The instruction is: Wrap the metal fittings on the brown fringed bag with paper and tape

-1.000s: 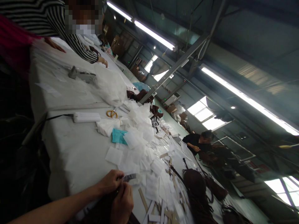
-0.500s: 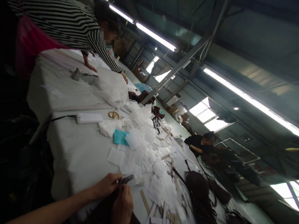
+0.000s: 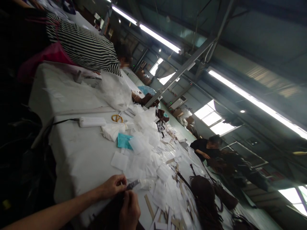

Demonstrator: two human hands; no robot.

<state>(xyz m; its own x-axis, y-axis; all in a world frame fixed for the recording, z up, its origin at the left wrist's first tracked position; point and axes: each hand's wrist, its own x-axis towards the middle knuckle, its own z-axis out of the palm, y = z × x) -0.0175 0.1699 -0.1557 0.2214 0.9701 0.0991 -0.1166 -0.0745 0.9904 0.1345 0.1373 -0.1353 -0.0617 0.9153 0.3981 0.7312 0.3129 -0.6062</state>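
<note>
At the bottom of the view my left hand is closed, thumb and forefinger pinched at a dark grey strap-like piece. A translucent wrapped end of this piece points right over the table. My right hand is closed just below, its fingers curled at the near end of the same piece. Dark brown material lies under both hands; its shape is mostly hidden, so I cannot tell its kind. White foam sheets lie just beyond my hands.
Tan and white strips litter the table. Brown bags lie at right. Farther up are a teal packet, yellow-handled scissors and a white power strip. One person in stripes leans over the far end; another works at right.
My hands have drawn slightly apart, the right one moving a little right. The person in stripes has bent lower and shifted right, their hands now mostly out of sight.
</note>
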